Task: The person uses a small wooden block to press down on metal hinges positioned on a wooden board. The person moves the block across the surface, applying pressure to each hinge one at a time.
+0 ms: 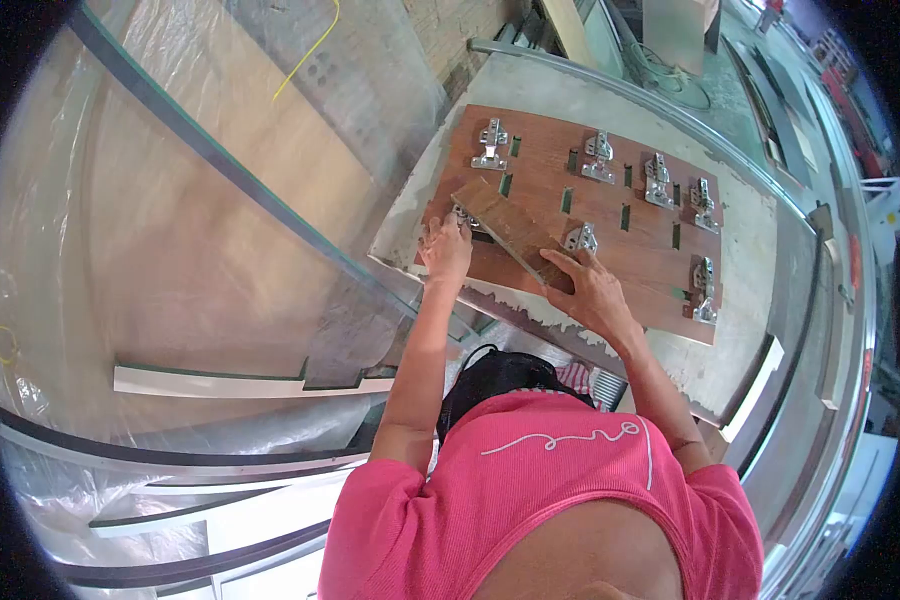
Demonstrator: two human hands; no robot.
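A reddish-brown board [545,150] with slots lies on the pale worktable [750,270]. Several metal hinges stand on it, among them one at the top left [491,143] and one at the right [705,290]. A narrow brown wood strip [515,232] lies slantwise over the board's near left part. My right hand [585,285] grips the strip's lower right end, thumb and fingers around its edge, beside another hinge [581,238]. At the board's left edge, my left hand [445,248] has bent fingers at a hinge [462,217] partly hidden by the strip.
Plastic-wrapped panels [220,230] stand to the left, with a long dark-edged strip [220,155] running diagonally. White-edged boards [240,384] lie at the lower left. A metal rail [660,105] borders the table's far side. Long profiles [820,330] extend along the right.
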